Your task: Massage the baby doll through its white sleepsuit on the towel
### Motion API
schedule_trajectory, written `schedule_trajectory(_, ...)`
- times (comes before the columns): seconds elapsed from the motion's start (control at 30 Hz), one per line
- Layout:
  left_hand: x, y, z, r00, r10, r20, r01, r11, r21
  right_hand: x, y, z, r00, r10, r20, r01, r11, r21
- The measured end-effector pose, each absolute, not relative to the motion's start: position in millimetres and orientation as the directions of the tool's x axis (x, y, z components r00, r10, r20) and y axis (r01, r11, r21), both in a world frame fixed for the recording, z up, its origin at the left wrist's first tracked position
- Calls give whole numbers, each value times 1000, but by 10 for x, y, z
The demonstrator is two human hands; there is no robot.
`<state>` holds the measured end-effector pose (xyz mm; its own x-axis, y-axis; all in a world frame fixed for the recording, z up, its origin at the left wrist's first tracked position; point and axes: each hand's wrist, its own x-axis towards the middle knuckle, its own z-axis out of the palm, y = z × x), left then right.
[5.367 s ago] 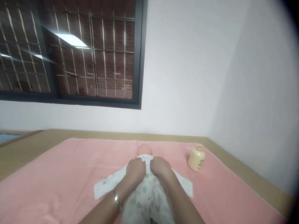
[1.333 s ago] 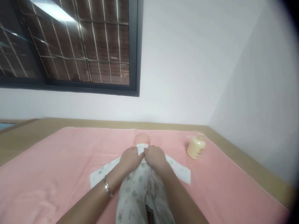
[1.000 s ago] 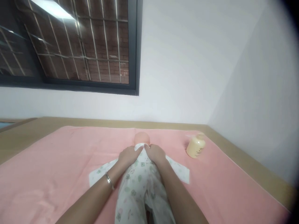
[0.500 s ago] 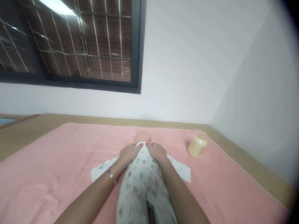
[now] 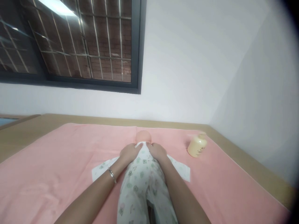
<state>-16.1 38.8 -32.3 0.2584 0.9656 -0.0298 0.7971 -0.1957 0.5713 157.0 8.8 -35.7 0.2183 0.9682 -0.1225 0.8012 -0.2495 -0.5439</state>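
A baby doll (image 5: 144,136) lies on a pink towel (image 5: 58,161), head away from me, dressed in a white printed romper (image 5: 140,186) with its sleeves spread to both sides. My left hand (image 5: 129,153) rests on the doll's left shoulder, fingers laid flat on the fabric near the collar. My right hand (image 5: 158,151) lies on the other shoulder in the same way. A silver bracelet (image 5: 112,175) is on my left wrist. Both forearms run along the doll's body.
A pale yellow pump bottle (image 5: 197,146) stands on the towel at the right. The towel covers a tan surface (image 5: 245,165) set into a white wall corner. A dark-framed barred window (image 5: 81,46) is at upper left.
Over the last seconds my hands slid from the doll's chest up to its shoulders by the neck. Since half a second ago almost nothing has moved.
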Motion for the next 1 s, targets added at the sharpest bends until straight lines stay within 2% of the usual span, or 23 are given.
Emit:
schedule_trajectory(0.3, -166, 386, -331, 254, 967, -24, 792, -193, 579, 1593, 92, -352, 190, 973, -128, 798, -229, -558)
schedule_trajectory(0.53, -192, 375, -287, 267, 963, -25, 777, -200, 597, 1722, -53, -194, 25, 995, -100, 757, -84, -648)
schedule_trajectory(0.6, -195, 383, -289, 268, 963, -25, 786, -204, 584, 1676, -119, -116, 31, 994, -106, 802, -88, -590)
schedule_trajectory(0.7, -193, 403, -323, 261, 965, 10, 807, -224, 546, 1521, -236, -7, 107, 987, -118, 905, -145, -400)
schedule_trajectory(0.8, -187, 421, -363, 248, 967, 53, 836, -242, 493, 1391, -332, 62, 82, 991, -101, 952, -108, -286)
schedule_trajectory(0.9, -172, 402, -359, 257, 964, 71, 855, -261, 449, 1392, -317, 62, 60, 990, -125, 942, -98, -322)
schedule_trajectory(1.0, -138, 281, -283, 299, 949, 102, 881, -315, 352, 1501, -192, -19, 97, 985, -140, 890, -149, -431)
